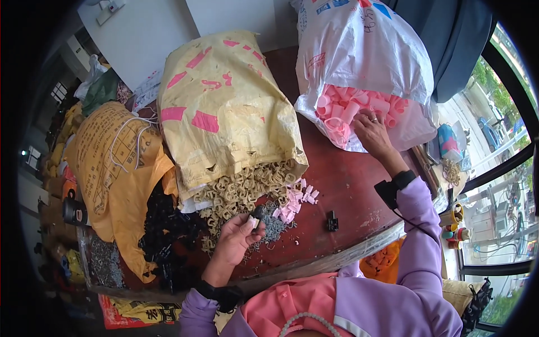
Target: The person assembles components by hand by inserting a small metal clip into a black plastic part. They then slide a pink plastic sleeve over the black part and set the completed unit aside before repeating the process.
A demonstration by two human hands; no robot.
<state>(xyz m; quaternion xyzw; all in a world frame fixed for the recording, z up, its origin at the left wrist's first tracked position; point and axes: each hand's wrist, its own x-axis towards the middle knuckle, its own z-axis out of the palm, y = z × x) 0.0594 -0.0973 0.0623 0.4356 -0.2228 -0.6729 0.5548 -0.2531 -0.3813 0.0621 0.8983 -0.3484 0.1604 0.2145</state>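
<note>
My left hand [236, 238] is closed in a pinch on a small dark plastic part [258, 213], with a pale bit showing by the thumb. Just beyond it lie a heap of tan plastic buckles [247, 185], a pile of small grey pieces [274, 229] and some small pink pieces [289, 206]. At the mouth of a white sack [359, 50], my right hand [371, 133] has its fingers curled among pink plastic tubes [351, 109]. The fingertips are partly hidden there, but they seem to grip one of the tubes.
Tan buckles spill from a yellowish sack [230, 95] on the dark red table [348, 185]. An orange sack [112, 140] and black parts [168, 224] are at the left. One black piece [332, 221] lies near the front edge. Windows [499, 168] line the right.
</note>
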